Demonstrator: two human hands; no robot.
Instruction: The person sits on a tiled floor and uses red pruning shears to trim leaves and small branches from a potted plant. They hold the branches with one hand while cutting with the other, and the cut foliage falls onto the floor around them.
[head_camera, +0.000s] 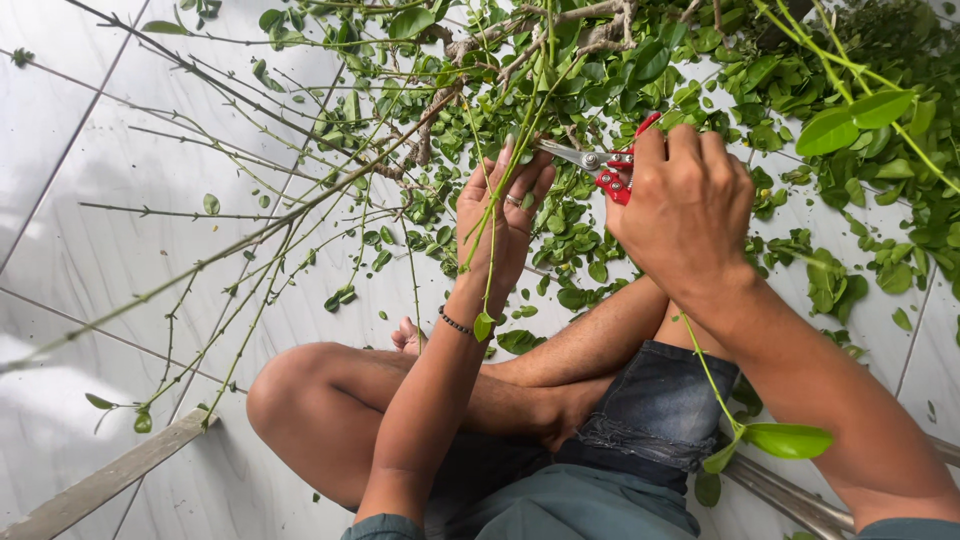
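My left hand (503, 215) wears a ring and a bead bracelet, and its fingers hold a thin green stem (487, 215) that runs down past my wrist. My right hand (683, 205) grips red-handled pruning shears (603, 162). Their metal blades point left toward my left fingertips and the stem. Both hands are raised above my crossed bare legs (400, 395), in front of a woody branch (450, 95) with small green leaves.
Cut green leaves (830, 275) lie scattered over the white tiled floor (90, 250) ahead and to the right. Long stripped twigs (200, 215) stretch left across the floor. A grey metal strip (100, 485) lies at the lower left, another at the lower right.
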